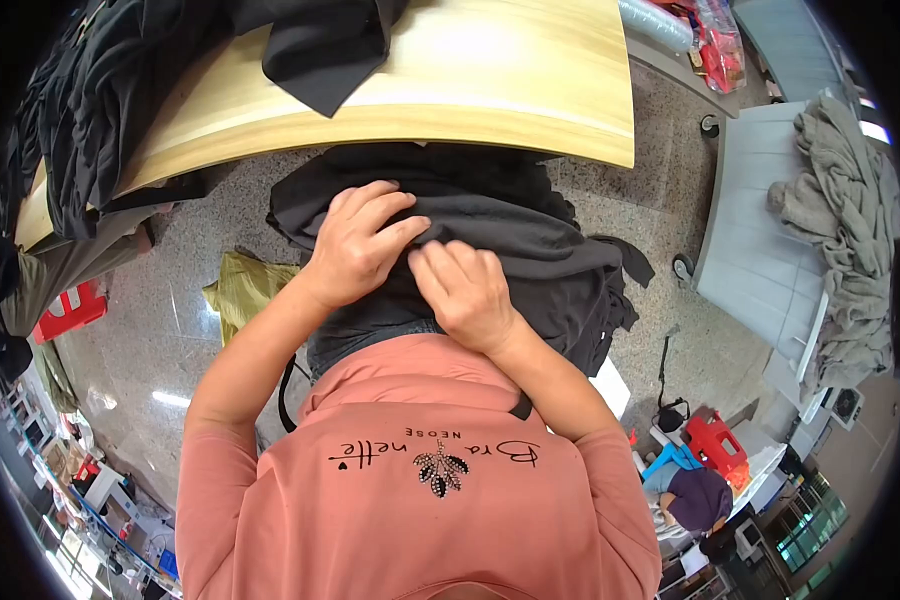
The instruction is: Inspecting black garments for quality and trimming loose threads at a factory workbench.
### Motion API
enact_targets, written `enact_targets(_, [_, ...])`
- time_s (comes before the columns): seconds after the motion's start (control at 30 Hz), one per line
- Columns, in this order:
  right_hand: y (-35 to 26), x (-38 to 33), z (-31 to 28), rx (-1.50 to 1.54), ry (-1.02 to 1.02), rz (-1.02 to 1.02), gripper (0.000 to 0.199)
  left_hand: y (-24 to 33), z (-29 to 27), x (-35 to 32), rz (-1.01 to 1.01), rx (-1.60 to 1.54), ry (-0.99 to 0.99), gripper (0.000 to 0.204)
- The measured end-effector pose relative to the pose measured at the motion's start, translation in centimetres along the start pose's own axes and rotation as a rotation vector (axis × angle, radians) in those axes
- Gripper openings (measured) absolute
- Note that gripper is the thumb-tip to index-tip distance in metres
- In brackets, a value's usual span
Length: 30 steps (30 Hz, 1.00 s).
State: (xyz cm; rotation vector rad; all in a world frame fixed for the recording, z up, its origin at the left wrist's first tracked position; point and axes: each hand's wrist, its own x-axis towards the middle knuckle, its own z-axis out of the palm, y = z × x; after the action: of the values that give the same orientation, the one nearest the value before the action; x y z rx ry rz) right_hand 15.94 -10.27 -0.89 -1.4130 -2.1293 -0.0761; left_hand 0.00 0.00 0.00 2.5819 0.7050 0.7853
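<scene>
Both hands pinching a dark grey garment held against the lap, just short of the worktop

The left hand lies on top of the dark grey garment, fingers curled and pressing a fold down, while the right hand meets it fingertip to fingertip, its grip closed on the same fold – the cloth seems to be bunched between them so that one spot can be worked or checked. The garment hangs over the person's front, its loose end trailing to the right above the speckled floor, near the pale wooden worktop – close enough to lay it down there. More black cloth is heaped on the worktop's far left, and a pile of grey-green fabric lies on a white trolley at the right
</scene>
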Motion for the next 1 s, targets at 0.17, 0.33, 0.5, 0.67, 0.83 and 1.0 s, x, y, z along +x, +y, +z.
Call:
enact_targets(0.17, [1.2,0.9,1.4,-0.07,-0.03,0.028,0.026,-1.5,0.8,1.1,-0.129,-0.139,-0.141,0.023])
enact_targets(0.33, [1.0,1.6,1.5,0.017,0.08,0.052,0.012,-1.5,0.9,3.0,-0.129,-0.217,-0.259,0.021])
enact_targets(0.5, [-1.3,1.7,-4.6,0.413,0.152,0.005,0.019,0.6,-3.6,4.3,-0.136,-0.613,-0.398,0.017])
enact_targets(0.67, [0.5,1.3,-8.5,0.562,0.054,0.096,0.021,4.3,-5.5,3.5,-0.427,-0.821,-0.654,0.011])
enact_targets(0.83, [-0.6,0.7,-6.2,0.638,0.062,0.01,0.007,4.7,-1.7,2.6,-0.564,-0.706,-0.84,0.008])
enact_targets(1.0, [-0.6,0.0,-6.4,0.766,0.046,0.079,0.019,5.2,0.1,0.5,-0.675,-1.072,-0.688,0.011])
